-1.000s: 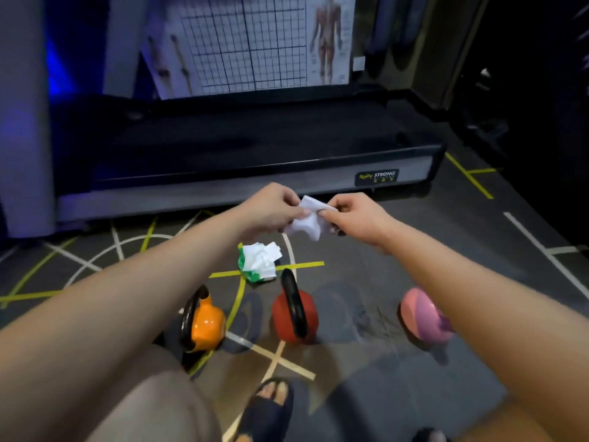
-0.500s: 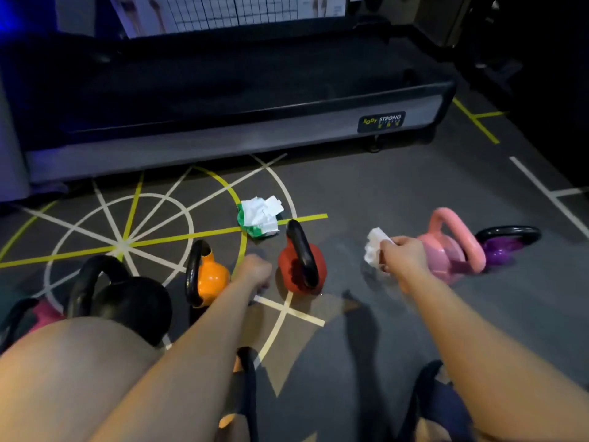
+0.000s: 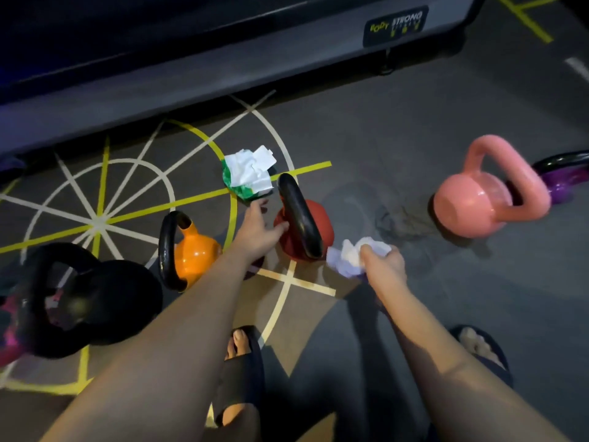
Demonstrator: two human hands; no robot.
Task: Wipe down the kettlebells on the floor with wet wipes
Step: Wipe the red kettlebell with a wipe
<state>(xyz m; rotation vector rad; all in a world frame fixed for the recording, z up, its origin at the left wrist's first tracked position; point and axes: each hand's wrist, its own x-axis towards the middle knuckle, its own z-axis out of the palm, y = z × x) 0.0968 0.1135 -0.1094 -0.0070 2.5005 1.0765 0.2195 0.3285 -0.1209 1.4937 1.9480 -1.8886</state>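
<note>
Beside red kettlebell (image 3: 323, 223), right fingers (image 3: 367, 251) pinching wipe (image 3: 345, 261)

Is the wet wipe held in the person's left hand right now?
No, the right hand grips the crumpled wet wipe; the left hand holds nothing.

Head-worn wide-angle view, looking steeply down, close over floor (image 3: 414, 314), single view

My right hand (image 3: 384, 263) is gripping a crumpled white wipe (image 3: 350, 256) just beside the red kettlebell (image 3: 322, 218), at the foot of its black handle. My left hand (image 3: 258, 231) is hovering, fingers spread, thumb at the red body; contact unclear. Orange kettlebell (image 3: 194, 253) is standing just left. Pink kettlebell (image 3: 471, 202) is sitting well apart, toward the floor's right edge.
</note>
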